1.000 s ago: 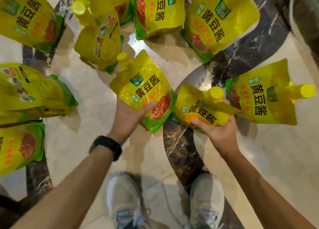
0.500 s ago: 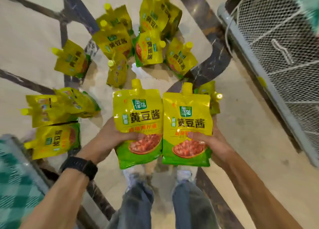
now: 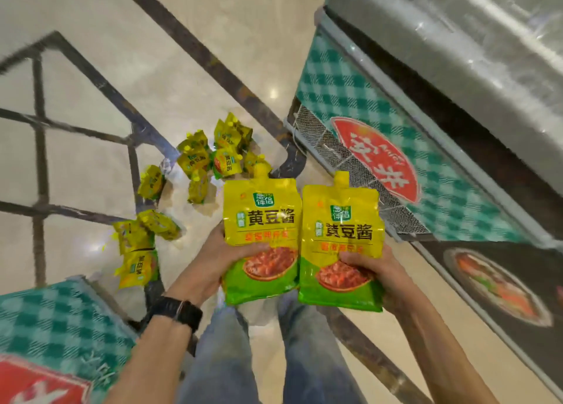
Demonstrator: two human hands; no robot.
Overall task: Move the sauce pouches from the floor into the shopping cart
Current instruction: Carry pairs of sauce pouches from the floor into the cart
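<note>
My left hand (image 3: 210,263) grips one yellow-and-green sauce pouch (image 3: 262,220) by its lower left edge, held upright with the spout up. Beside it, my right hand (image 3: 377,269) grips a second, identical pouch (image 3: 342,220) at its lower right edge. The two pouches sit side by side, almost touching, well above the floor. Several more yellow pouches (image 3: 213,156) lie scattered on the floor beyond my hands, and others (image 3: 137,245) lie to the left. No shopping cart is clearly in view.
A chest freezer with a green checked side and red oval sign (image 3: 359,123) stands on the right, with a grille low on it (image 3: 350,162). Another green checked unit (image 3: 54,327) fills the lower left. The pale marble floor (image 3: 213,37) has dark inlay bands.
I have stood up with a pouch in each hand. The pouches turned upright and the floor pile has dropped farther away. The freezer on the right has come into view.
</note>
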